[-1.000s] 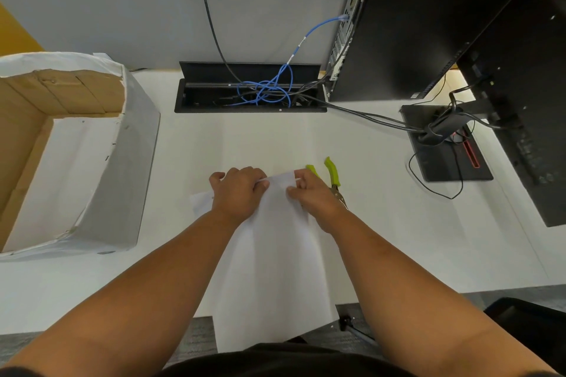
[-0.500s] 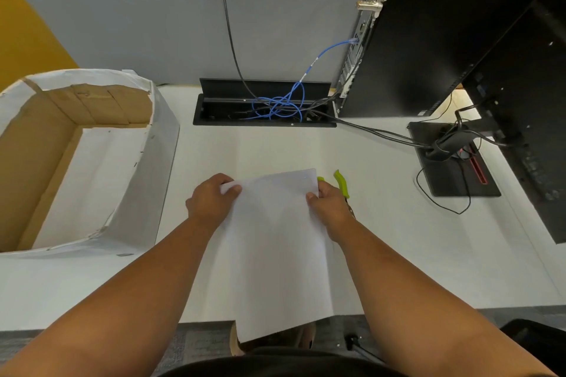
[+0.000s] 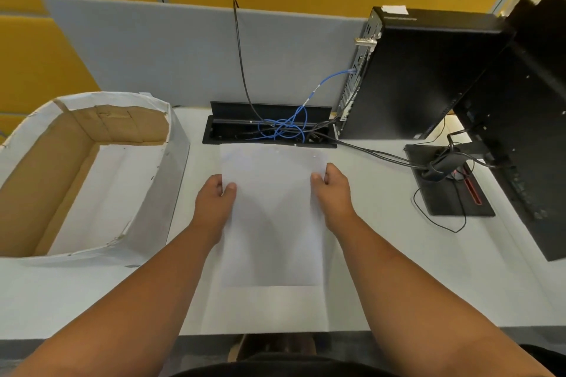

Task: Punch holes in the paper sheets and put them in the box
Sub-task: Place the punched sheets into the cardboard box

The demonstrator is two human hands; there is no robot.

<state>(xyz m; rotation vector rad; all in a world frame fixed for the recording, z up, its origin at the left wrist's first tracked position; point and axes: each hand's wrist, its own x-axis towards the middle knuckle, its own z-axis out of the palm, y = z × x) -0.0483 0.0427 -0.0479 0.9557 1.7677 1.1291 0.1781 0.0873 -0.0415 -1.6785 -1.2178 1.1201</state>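
Both hands hold one paper sheet point(image 3: 272, 217) lifted above the white bench point(image 3: 398, 278): the left hand point(image 3: 214, 202) pinches its left edge, the right hand point(image 3: 335, 196) its right edge, with only the thumbs showing on top and the other fingers hidden beneath. Small holes near the sheet's far edge are faint. The sheet's far edge overlaps the cable tray point(image 3: 269, 125). The box point(image 3: 85, 174), cut off at the frame's left, sits well apart to the left.

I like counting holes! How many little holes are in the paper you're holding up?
2. One hole sits near the top edge of the paper sheet, left of middle; the other hole is near the top right corner. More may be too faint to see.
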